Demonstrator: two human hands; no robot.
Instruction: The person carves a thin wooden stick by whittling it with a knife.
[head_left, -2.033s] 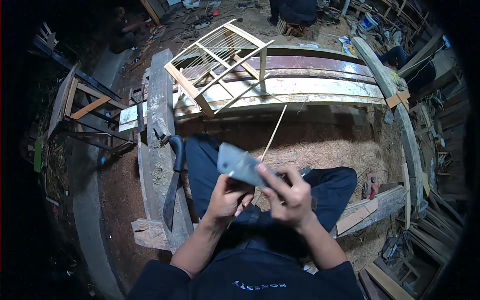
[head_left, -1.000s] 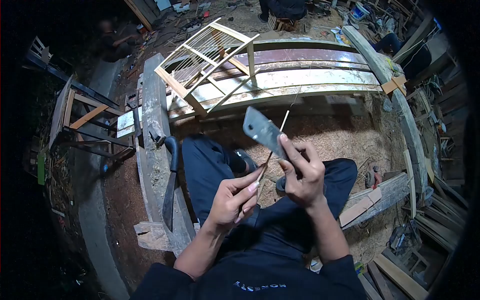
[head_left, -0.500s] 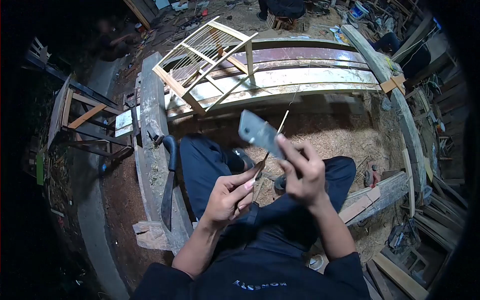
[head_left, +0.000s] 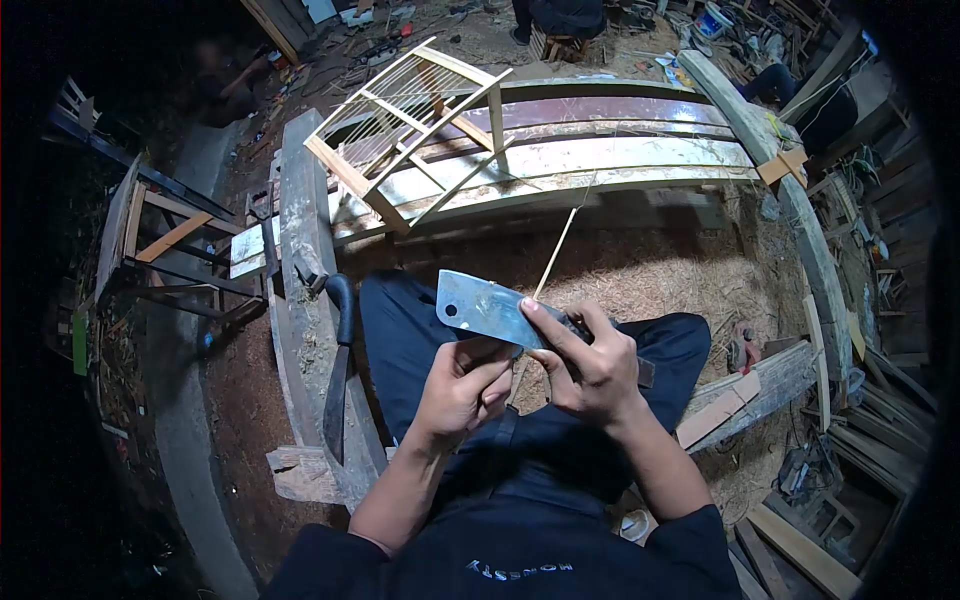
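Grips cleaver (head_left: 485,307) in right hand (head_left: 590,372), across thin wooden stick (head_left: 557,253) pinched in left hand (head_left: 458,395) — could cut that hand, just beside the cleaver, through slipping.

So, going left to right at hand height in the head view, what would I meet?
Black-handled machete → left hand → right hand → flat wooden piece → narrow wooden slat.
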